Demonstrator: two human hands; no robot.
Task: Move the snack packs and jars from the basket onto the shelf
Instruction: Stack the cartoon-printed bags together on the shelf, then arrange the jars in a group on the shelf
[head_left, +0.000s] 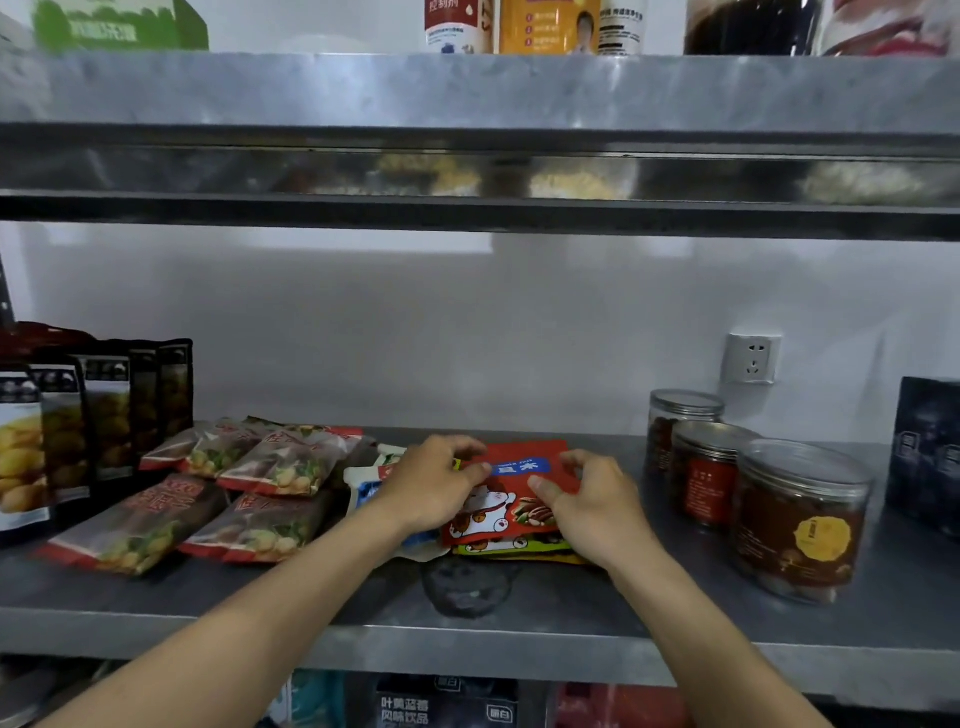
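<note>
A red snack pack (511, 493) with a cat drawing and a blue label lies on top of a small stack of packs in the middle of the steel shelf (363, 608). My left hand (434, 480) pinches its left edge and my right hand (592, 506) pinches its right edge. Under it show a green and a yellow pack (519, 551), and a white and blue pack (366, 480) to the left. Three clear jars stand on the right: the nearest jar (797, 519), a middle jar (706, 473) and a rear jar (678, 415). The basket is out of view.
Several red-trimmed clear snack packs (208, 499) lie on the shelf's left half. Dark standing pouches (88, 426) line the far left. A dark box (927, 457) stands at the right edge. A wall socket (752, 358) sits behind. An upper shelf (478, 93) carries cartons and bottles.
</note>
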